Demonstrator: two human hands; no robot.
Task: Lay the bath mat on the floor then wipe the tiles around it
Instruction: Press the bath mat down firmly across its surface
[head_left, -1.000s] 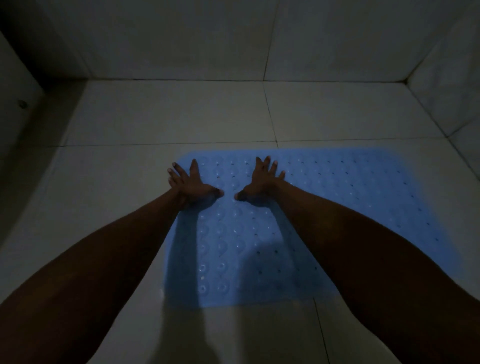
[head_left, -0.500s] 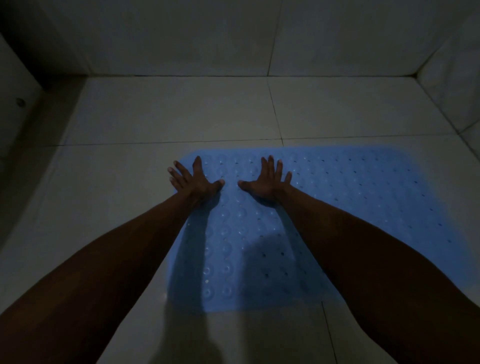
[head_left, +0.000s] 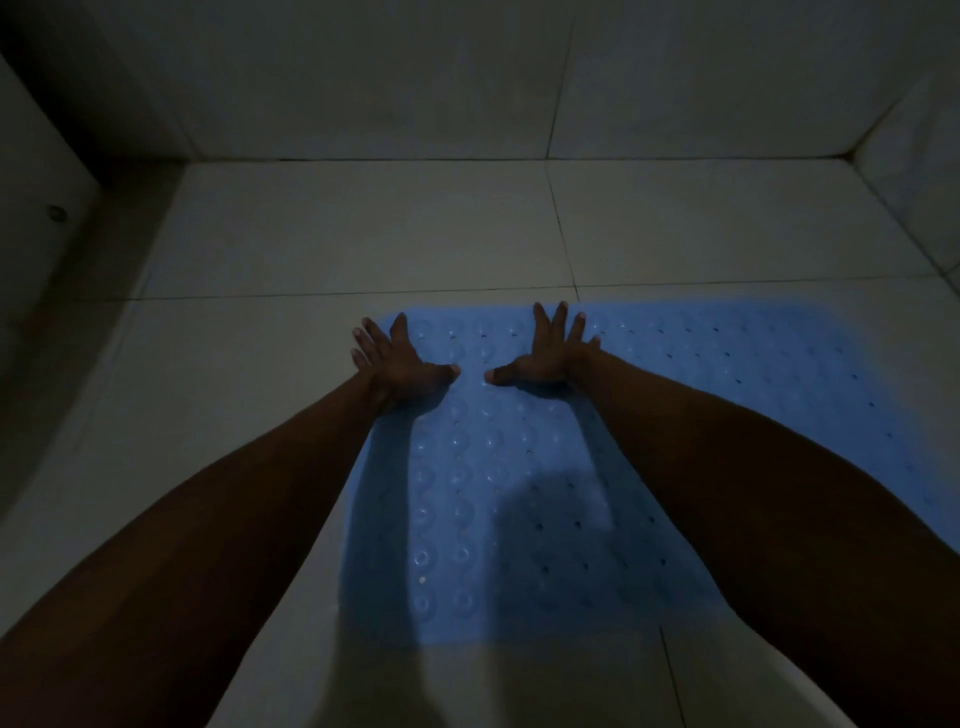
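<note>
The tiled floor meets walls at its far edge and both sides. The blue mat lies flat on the floor, reaching toward the right wall. Both hands press flat on the mat's far edge, fingers spread: the left hand at its far-left corner, outer fingers over the edge, the right hand just beside it, thumbs apart.

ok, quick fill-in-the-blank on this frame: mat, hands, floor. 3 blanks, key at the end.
1. The bath mat is coloured ____.
2. Both hands, left hand and right hand, rest on the mat with fingers ____.
3. The mat lies flat on the ____ floor.

Missing words: blue; spread; tiled
</note>
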